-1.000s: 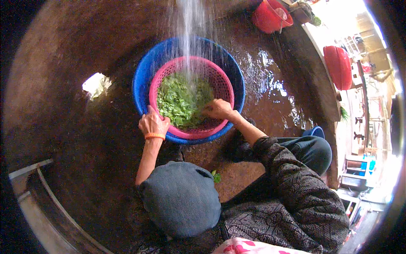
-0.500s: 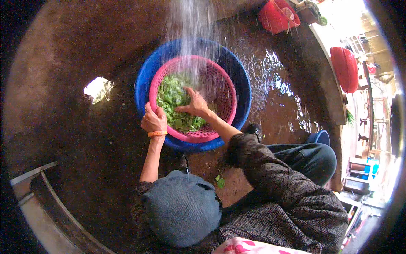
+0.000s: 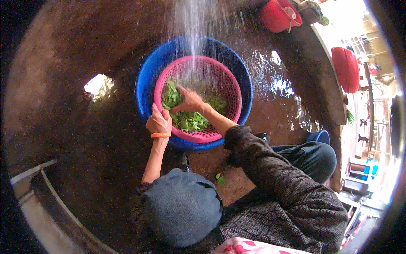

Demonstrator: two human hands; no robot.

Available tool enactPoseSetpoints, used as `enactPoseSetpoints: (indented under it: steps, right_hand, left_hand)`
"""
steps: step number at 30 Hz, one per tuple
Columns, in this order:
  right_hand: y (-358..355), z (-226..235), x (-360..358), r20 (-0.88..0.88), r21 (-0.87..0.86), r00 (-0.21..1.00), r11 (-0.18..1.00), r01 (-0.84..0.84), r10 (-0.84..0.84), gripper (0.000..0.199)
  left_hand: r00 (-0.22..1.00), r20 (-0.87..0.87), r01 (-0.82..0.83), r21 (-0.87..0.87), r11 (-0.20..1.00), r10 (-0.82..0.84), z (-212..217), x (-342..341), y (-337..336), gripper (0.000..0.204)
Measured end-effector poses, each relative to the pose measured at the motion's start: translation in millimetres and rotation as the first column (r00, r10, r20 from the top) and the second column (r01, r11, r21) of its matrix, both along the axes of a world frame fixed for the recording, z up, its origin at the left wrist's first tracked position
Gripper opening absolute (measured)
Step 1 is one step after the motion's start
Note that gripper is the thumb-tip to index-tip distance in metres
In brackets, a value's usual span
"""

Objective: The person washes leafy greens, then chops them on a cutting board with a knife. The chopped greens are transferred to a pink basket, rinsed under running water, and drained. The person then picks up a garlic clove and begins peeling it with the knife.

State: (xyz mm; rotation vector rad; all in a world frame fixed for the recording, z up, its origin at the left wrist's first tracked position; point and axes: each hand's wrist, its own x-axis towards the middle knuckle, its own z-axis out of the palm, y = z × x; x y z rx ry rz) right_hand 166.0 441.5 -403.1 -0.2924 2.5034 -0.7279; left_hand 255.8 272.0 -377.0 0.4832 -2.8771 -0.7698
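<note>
A pink perforated basket [image 3: 238,114] sits tilted inside a large blue basin [image 3: 148,72]. Leafy greens [image 3: 191,122] lie in it, heaped on its left and near sides. My left hand [image 3: 160,121], with an orange band at the wrist, is closed on the basket's near left rim. Inside the basket my right hand [image 3: 191,101] curves its thumb and fingers around a clump of greens against the left wall; some fingertips are hidden by leaves. A stream of water [image 3: 193,25] falls from above into the basket's far part, blurring what lies there.
A red bucket [image 3: 277,17] stands at the far right, and a red tub [image 3: 345,70] is beyond the ledge. Wet floor [image 3: 292,101] shines right of the basin. A pale patch [image 3: 99,87] lies left. Loose leaves [image 3: 220,179] are near my knees [image 3: 182,207].
The pink basket has shifted slightly right within the basin, my left hand moving with it. My right hand has moved a little left and the greens are bunched against the left wall.
</note>
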Motion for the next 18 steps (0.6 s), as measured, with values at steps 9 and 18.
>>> enactPoseSetpoints:
  steps: [9, 18]
  right_hand:
    - [107.3, 37.9, -22.0, -0.216, 0.25, 0.97, 0.955, 0.162, -0.109, 0.101]
    - [86.9, -19.4, 23.8, -0.027, 0.09, 0.992, 0.989, -0.117, 0.12, 0.103]
  left_hand:
    - [0.998, 0.059, 0.023, -0.099, 0.995, -0.017, 3.9, -0.7, 4.0, 0.048]
    - [0.995, 0.104, 0.014, -0.06, 0.998, -0.008, 7.6, -2.9, 7.0, 0.05]
